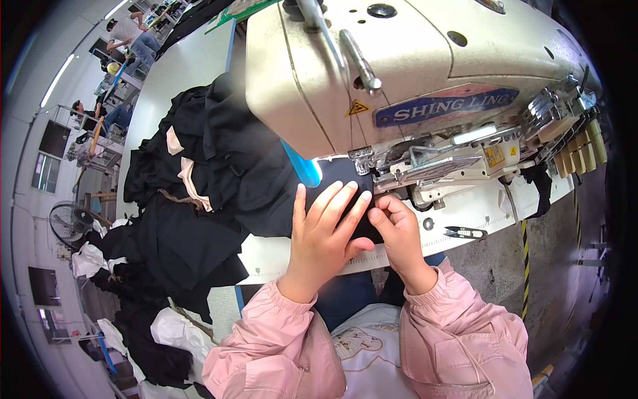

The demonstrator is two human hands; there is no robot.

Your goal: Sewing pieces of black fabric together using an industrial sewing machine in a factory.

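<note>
Black fabric [262, 189] runs from a heap on the left to the needle area [362, 159] of a cream-coloured sewing machine [412, 66]. My left hand [319, 229] lies on this cloth just short of the presser foot, fingers spread and thumb out to the side. Close beside it, my right hand [400, 233] has thumb and forefinger pinched at the cloth's right edge; the bit between the fingertips is mostly hidden. A lit blue strip [302, 163] hangs above the left fingertips.
Thread snips [465, 233] lie on the white table [269, 256], right of my right hand. Pale cloth scraps [193, 183] rest on the black heap. Cones [581, 153] stand at the machine's right end. A fan [70, 223] and other people [133, 36] are far left.
</note>
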